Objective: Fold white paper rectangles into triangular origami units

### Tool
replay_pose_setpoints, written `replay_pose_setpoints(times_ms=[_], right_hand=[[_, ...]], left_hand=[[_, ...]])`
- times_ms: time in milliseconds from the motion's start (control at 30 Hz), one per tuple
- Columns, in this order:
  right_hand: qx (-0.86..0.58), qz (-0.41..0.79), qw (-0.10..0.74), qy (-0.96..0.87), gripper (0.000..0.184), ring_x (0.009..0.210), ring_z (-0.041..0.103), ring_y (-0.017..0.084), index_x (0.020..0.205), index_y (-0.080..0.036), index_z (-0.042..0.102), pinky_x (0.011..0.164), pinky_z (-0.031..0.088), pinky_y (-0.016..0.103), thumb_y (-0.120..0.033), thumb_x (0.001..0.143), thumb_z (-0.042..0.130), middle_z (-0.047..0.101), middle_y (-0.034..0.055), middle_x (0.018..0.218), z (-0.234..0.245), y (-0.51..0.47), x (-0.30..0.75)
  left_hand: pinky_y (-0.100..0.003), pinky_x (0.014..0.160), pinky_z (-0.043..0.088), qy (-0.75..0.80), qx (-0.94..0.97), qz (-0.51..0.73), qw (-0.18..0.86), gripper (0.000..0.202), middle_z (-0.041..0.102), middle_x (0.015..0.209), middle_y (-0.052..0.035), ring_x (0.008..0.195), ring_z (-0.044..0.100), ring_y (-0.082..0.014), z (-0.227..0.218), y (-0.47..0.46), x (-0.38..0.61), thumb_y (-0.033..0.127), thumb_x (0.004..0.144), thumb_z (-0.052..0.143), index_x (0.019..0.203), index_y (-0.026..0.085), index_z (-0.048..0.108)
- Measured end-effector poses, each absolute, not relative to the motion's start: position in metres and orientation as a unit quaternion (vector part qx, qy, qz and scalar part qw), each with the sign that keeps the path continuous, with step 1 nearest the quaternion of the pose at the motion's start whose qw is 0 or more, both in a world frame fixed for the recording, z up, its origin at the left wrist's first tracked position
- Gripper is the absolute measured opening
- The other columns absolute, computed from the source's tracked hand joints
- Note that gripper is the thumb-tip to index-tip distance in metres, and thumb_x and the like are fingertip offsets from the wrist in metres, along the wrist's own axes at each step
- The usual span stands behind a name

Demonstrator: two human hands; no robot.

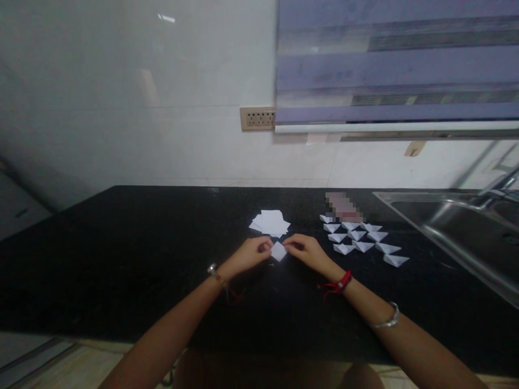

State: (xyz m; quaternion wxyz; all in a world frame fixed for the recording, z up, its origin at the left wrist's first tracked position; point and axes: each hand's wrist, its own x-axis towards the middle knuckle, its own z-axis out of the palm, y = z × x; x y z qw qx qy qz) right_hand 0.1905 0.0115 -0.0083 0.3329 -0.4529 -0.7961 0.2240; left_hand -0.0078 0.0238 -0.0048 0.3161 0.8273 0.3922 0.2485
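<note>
A small white paper square (pixel 278 252) lies turned like a diamond on the black countertop (pixel 121 254). My left hand (pixel 248 255) pinches its left corner with closed fingers. My right hand (pixel 305 250) pinches its right corner the same way. Just behind the hands sits a loose stack of white paper squares (pixel 271 222). To the right, several folded white paper triangles (pixel 361 242) lie in rows on the counter.
A steel sink (pixel 454 227) with a tap is set into the counter at the far right. A pixelated object (pixel 343 208) lies behind the folded triangles. A wall socket (pixel 257 118) and a window blind (pixel 397 65) are on the back wall.
</note>
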Motion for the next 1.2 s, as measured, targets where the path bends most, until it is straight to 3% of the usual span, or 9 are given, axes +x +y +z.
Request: replay_pose_setpoints(times_ms=[200, 600, 967, 1200], right_hand=[[-0.469, 0.253, 0.289, -0.796, 0.020, 0.063, 0.052, 0.011, 0.086, -0.012, 0.064, 0.059, 0.038, 0.022, -0.023, 0.071, 0.055, 0.061, 0.0036, 0.073, -0.010, 0.016, 0.193], [-0.481, 0.245, 0.236, -0.808, 0.013, 0.061, 0.054, 0.011, 0.077, -0.012, 0.064, 0.058, 0.039, 0.021, -0.016, 0.070, 0.054, 0.062, 0.0028, 0.068, -0.013, 0.019, 0.197], [-0.368, 0.070, 0.163, -0.913, 0.021, 0.074, 0.053, 0.015, 0.087, -0.011, 0.061, 0.068, 0.040, 0.025, -0.014, 0.081, 0.041, 0.059, 0.0084, 0.080, -0.004, 0.002, 0.191], [-0.450, 0.135, 0.191, -0.862, 0.013, 0.067, 0.053, 0.013, 0.080, -0.013, 0.063, 0.062, 0.040, 0.022, -0.014, 0.075, 0.051, 0.059, 0.0049, 0.074, -0.004, -0.001, 0.189]], left_hand=[[-0.021, 0.063, 0.039, 0.399, 0.855, 0.238, 0.232, 0.010, 0.056, 0.075, -0.0006, 0.070, 0.050, -0.0115, -0.010, 0.026, -0.005, 0.020, 0.075, 0.047, 0.074, 0.014, 0.055], [-0.021, 0.065, 0.038, 0.372, 0.888, 0.211, 0.170, 0.014, 0.058, 0.079, -0.0021, 0.074, 0.052, -0.0125, -0.011, 0.025, 0.000, 0.018, 0.078, 0.045, 0.079, 0.015, 0.059], [-0.023, 0.074, 0.038, 0.315, 0.934, 0.141, 0.089, 0.013, 0.054, 0.088, -0.0021, 0.085, 0.047, -0.0135, -0.015, 0.034, -0.008, 0.020, 0.082, 0.042, 0.082, 0.018, 0.055], [-0.022, 0.071, 0.038, 0.318, 0.929, 0.161, 0.104, 0.013, 0.054, 0.083, -0.0021, 0.082, 0.048, -0.0131, -0.016, 0.036, -0.011, 0.021, 0.081, 0.044, 0.079, 0.017, 0.056]])
